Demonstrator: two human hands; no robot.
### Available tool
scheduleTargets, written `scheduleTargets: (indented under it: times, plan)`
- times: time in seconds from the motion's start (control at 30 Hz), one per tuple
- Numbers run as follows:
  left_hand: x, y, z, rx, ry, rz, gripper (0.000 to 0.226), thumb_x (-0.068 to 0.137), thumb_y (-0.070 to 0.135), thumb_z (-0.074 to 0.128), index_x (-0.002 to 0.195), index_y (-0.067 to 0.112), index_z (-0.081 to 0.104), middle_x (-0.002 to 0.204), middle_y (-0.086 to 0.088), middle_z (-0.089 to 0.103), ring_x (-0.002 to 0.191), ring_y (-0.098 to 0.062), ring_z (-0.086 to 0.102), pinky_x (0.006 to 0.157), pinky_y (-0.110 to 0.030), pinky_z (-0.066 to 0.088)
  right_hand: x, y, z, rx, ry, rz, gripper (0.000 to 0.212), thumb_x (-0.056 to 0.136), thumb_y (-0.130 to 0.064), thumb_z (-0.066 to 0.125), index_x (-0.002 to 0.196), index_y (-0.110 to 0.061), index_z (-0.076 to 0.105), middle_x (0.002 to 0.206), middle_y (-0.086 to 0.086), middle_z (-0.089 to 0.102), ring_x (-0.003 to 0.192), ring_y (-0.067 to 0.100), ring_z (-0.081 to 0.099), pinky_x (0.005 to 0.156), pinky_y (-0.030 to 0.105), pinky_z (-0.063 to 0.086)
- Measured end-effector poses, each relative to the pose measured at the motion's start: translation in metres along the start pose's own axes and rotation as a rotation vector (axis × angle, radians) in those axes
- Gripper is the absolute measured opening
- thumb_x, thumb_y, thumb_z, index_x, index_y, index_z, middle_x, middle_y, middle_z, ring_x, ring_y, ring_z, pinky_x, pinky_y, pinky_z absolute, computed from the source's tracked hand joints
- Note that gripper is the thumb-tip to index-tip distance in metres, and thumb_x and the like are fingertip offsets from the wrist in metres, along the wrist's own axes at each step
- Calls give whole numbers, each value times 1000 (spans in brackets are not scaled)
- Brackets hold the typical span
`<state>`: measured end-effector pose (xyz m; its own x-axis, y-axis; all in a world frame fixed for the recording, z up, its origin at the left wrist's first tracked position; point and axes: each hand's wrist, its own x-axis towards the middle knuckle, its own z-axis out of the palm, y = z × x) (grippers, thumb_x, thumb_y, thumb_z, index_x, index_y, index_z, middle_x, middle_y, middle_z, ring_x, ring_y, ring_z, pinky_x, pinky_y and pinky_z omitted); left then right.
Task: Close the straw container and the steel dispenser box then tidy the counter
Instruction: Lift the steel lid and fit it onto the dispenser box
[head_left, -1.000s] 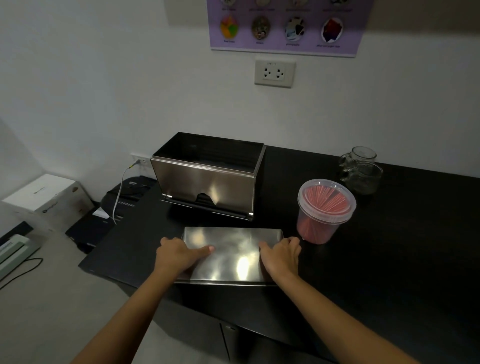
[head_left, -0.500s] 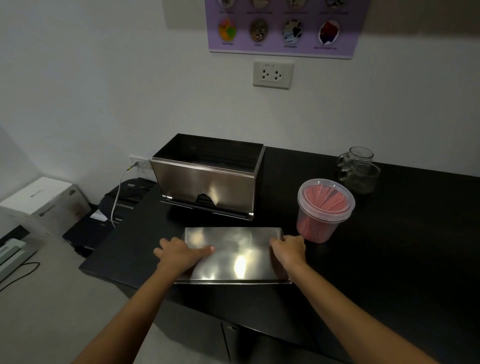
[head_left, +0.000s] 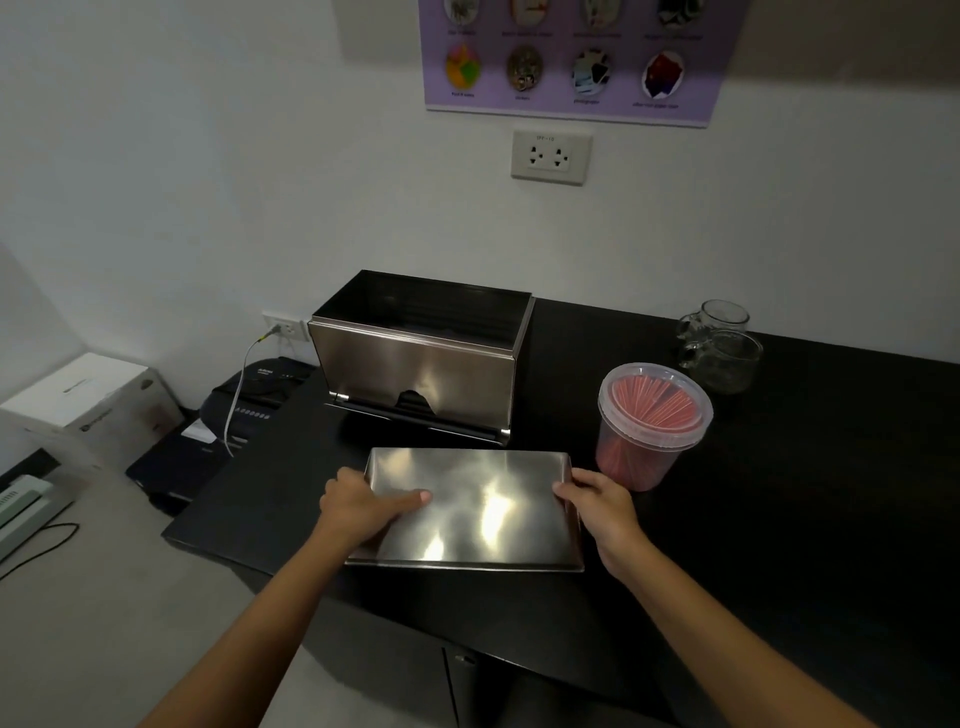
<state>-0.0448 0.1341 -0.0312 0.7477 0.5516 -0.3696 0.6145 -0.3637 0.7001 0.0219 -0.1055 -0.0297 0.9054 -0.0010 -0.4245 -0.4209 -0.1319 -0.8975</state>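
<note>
At the near edge of the black bench (head_left: 779, 519), the steel lid (head_left: 470, 506) lies flat in front of me, just before the open steel dispenser box (head_left: 415, 358). My left hand (head_left: 363, 506) curls around the lid's left end, thumb laid flat on top and fingers tucked at its edge; my right hand (head_left: 597, 499) wraps the right end the same way. So each grip is closed on a short end of the lid, though I cannot tell whether it has left the bench.

I judge the lid stiff and fairly light, but polished and slick, with thin folded edges that could slip or bite, so the two short ends are the sensible places to hold, keeping it level. Both forearms reach forward and slightly inward, wrists low, elbows out of view.

The box stands open-topped behind the lid, its front panel facing me. To the right, the straw container (head_left: 652, 423) sits with its clear lid apparently already on, pink straws inside. Two glass mugs (head_left: 722, 345) stand near the wall beyond it.
</note>
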Motion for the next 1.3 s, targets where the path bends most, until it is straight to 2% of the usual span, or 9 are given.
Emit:
scheduleTargets:
  times: [0.17,0.27,0.47,0.57,0.67,0.77,0.97,1.13,1.3]
  plan:
    - [-4,-9,-4,-123,-8,108,39,53,37,87,72,7,71,72,-5,70,72,-19,69,49,-18,47,-2,7,-4,155,-96,95,55,80,-5,66,129,3,43,121,22,58,106,31,58,97,39,44]
    - [-9,-14,-9,-169,-29,141,35,54,30,88,71,5,71,67,-4,71,56,-10,68,43,-14,45,-7,10,-7,188,-197,110,39,81,-5,63,118,2,55,108,20,65,87,26,63,76,33,52]
    - [-28,-18,-29,-216,3,220,30,57,21,87,72,1,71,54,3,70,51,-7,67,41,-12,45,-23,7,-6,161,-283,51,36,83,-17,64,117,-14,51,93,9,66,79,21,64,58,32,51]
    - [-38,-14,-42,-209,52,246,33,55,25,86,73,3,69,54,6,70,51,-3,66,40,-10,43,-32,1,1,168,-282,-18,33,83,-17,63,114,-16,52,102,13,65,88,26,65,74,39,54]
    - [-44,-14,-58,-216,114,226,66,49,41,86,97,2,64,87,-11,71,74,-16,69,52,-19,49,-43,-13,8,209,-290,-68,25,83,-16,63,106,-20,53,112,17,63,102,30,62,95,47,48]
    - [-49,-7,-73,-194,187,230,85,47,52,82,111,2,57,103,-17,64,82,-21,63,56,-21,47,-51,-35,13,233,-322,-120,28,84,-18,62,110,-21,51,107,10,63,99,26,62,93,43,49]
    - [-53,39,-105,-226,263,354,59,54,45,81,95,4,68,74,-3,67,55,-8,65,37,-10,40,-57,-85,17,265,-336,-255,44,84,-21,61,126,-16,50,104,5,65,97,21,64,94,42,49]
    - [-22,79,-123,-222,268,373,48,60,44,81,88,8,67,61,6,62,52,-4,56,43,-13,36,-45,-118,34,267,-200,-340,44,85,-23,59,128,-15,51,110,9,65,105,23,61,99,43,45]
    - [27,106,-144,-256,176,477,28,67,37,78,75,16,60,66,7,60,53,-2,56,43,-10,40,-24,-148,60,357,-94,-354,27,85,-18,60,112,-14,63,99,6,70,87,17,67,71,27,54]
